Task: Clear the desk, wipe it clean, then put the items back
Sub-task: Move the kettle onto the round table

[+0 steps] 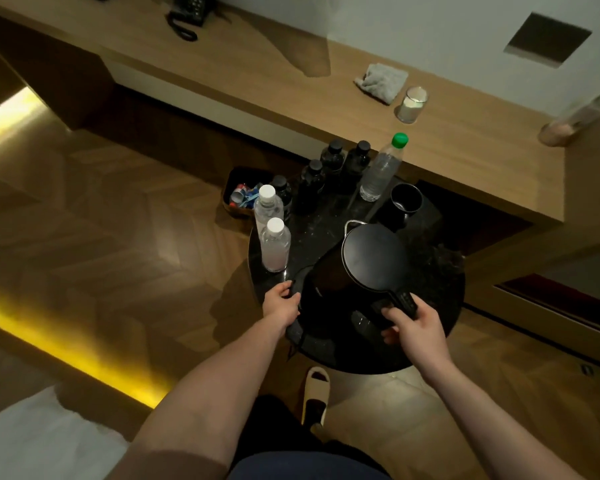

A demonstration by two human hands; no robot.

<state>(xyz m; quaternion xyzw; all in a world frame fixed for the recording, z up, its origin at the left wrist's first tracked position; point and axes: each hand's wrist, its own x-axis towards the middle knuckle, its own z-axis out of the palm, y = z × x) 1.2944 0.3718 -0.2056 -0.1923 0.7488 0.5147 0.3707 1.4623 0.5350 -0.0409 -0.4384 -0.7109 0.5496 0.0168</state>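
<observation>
A black electric kettle stands on a round dark side table in front of the wooden desk. My right hand grips the kettle's handle. My left hand holds the kettle's black base or cord at the table's left edge; which one is too dark to tell. On the side table also stand two white-capped water bottles, a green-capped bottle, several small dark bottles and a black cup. A grey cloth lies on the desk beside a glass.
A black telephone sits at the desk's far left. A tall glass vase stands at the desk's right end. A small dark bin with colourful wrappers is on the floor beside the table. My slippered foot is below it.
</observation>
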